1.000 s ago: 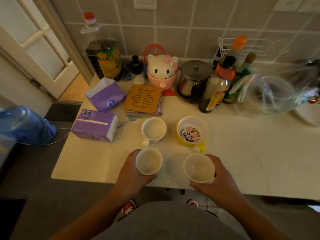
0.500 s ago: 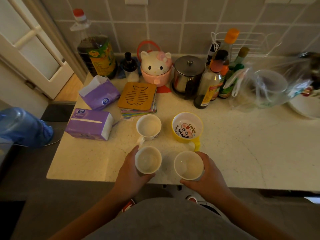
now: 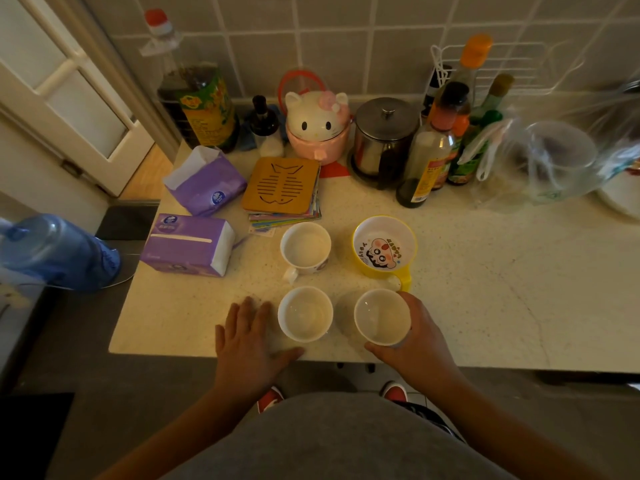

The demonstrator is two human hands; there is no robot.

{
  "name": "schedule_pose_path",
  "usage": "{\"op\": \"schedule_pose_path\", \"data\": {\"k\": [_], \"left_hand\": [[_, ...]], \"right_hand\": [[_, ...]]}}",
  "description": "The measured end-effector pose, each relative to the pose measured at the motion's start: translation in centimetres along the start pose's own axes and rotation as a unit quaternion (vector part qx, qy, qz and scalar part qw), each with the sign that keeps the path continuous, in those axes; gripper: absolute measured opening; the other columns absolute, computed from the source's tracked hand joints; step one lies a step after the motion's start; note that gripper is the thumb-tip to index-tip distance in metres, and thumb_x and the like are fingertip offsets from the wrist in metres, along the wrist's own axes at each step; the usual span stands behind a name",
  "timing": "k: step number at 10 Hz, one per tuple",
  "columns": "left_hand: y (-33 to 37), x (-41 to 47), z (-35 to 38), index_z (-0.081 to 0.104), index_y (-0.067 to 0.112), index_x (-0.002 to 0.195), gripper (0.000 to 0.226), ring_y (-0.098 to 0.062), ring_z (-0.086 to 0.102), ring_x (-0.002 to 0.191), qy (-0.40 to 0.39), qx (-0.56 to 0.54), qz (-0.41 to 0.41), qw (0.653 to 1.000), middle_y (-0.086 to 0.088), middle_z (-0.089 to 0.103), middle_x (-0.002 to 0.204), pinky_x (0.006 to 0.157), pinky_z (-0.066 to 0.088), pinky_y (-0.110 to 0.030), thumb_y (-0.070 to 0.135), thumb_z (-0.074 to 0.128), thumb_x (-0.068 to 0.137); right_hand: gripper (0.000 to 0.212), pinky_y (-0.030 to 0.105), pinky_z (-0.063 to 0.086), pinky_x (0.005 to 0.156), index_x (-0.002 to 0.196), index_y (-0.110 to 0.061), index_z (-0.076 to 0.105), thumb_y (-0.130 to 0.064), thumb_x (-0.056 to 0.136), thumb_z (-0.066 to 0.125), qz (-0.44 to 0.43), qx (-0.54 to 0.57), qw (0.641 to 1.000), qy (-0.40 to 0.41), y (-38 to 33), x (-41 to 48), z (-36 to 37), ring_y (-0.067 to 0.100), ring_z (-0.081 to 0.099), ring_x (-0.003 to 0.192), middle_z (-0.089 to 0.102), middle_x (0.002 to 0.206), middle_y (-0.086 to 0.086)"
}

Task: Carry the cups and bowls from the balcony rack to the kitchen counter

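Two white cups stand near the front edge of the pale kitchen counter [image 3: 485,299]. The left white cup [image 3: 305,314] stands free, and my left hand [image 3: 247,337] lies just left of it with fingers spread, holding nothing. My right hand [image 3: 414,337] is wrapped around the right white cup [image 3: 382,317], which rests on the counter. Behind them stand a white mug with a handle [image 3: 305,247] and a yellow cartoon cup [image 3: 384,247].
Two purple tissue packs [image 3: 188,249] lie at the left, with a fish-pattern trivet [image 3: 281,186] on a stack of coasters. Along the tiled wall stand an oil bottle [image 3: 202,105], a cat-shaped pot [image 3: 317,128], a steel canister [image 3: 384,136], sauce bottles and a bagged glass bowl [image 3: 554,161].
Both cups moved forward and down onto the counter. My left hand has let go of the left cup and opened beside it. My right hand still holds the right cup.
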State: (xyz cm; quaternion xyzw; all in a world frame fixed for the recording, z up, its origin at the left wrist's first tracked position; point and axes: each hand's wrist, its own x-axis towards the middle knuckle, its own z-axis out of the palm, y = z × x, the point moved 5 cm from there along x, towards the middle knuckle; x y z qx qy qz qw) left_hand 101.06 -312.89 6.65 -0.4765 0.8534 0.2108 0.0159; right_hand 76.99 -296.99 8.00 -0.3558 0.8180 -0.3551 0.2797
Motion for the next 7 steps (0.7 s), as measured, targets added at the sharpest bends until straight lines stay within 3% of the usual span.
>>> {"op": "schedule_pose_path", "data": {"k": [2, 4, 5, 6, 7], "left_hand": [[-0.6, 0.2, 0.5, 0.014, 0.034, 0.149, 0.107, -0.032, 0.005, 0.148, -0.007, 0.027, -0.012, 1.0, -0.006, 0.012, 0.162, 0.115, 0.012, -0.06, 0.094, 0.035, 0.063], [-0.8, 0.4, 0.9, 0.022, 0.032, 0.147, 0.106, -0.035, 0.016, 0.146, 0.004, 0.049, -0.013, 0.999, -0.009, 0.023, 0.159, 0.112, 0.02, -0.062, 0.094, 0.038, 0.062], [-0.8, 0.4, 0.7, 0.026, 0.029, 0.145, 0.106, -0.034, 0.023, 0.143, 0.008, 0.063, -0.016, 0.998, -0.01, 0.028, 0.156, 0.11, 0.025, -0.06, 0.093, 0.04, 0.062], [-1.0, -0.4, 0.2, 0.036, 0.026, 0.136, 0.098, -0.03, 0.039, 0.133, 0.033, 0.048, -0.039, 0.998, -0.007, 0.041, 0.146, 0.103, 0.039, -0.054, 0.09, 0.047, 0.062], [-1.6, -2.1, 0.2, 0.049, 0.028, 0.121, 0.07, -0.015, 0.052, 0.109, 0.037, -0.006, -0.06, 0.997, 0.005, 0.055, 0.117, 0.087, 0.049, -0.037, 0.077, 0.053, 0.071]], "right_hand": [[0.095, 0.023, 0.039, 0.082, 0.131, -0.043, 0.033, -0.054, 0.052, 0.084, 0.003, -0.003, 1.0, 0.006, 0.3, 0.1, 0.2, 0.001, 0.049, 0.107, 0.046, 0.121, -0.021], [0.095, 0.011, 0.034, 0.075, 0.129, -0.048, 0.031, -0.054, 0.051, 0.084, 0.006, -0.007, 1.0, 0.002, 0.4, -0.1, 0.0, -0.001, 0.048, 0.104, 0.045, 0.118, -0.024], [0.099, 0.022, 0.041, 0.083, 0.132, -0.046, 0.029, -0.055, 0.051, 0.084, 0.011, -0.009, 1.0, -0.008, 0.6, 0.0, -0.1, 0.001, 0.047, 0.109, 0.044, 0.123, -0.021], [0.113, 0.028, 0.042, 0.091, 0.141, -0.036, 0.024, -0.06, 0.048, 0.083, 0.014, -0.027, 0.999, -0.028, 0.2, -0.8, -0.8, 0.003, 0.044, 0.116, 0.044, 0.135, -0.014], [0.111, 0.029, 0.047, 0.088, 0.141, -0.036, 0.028, -0.069, 0.048, 0.077, 0.009, -0.031, 0.999, -0.004, -1.1, -1.4, -3.1, 0.003, 0.051, 0.11, 0.046, 0.132, -0.016]]}}
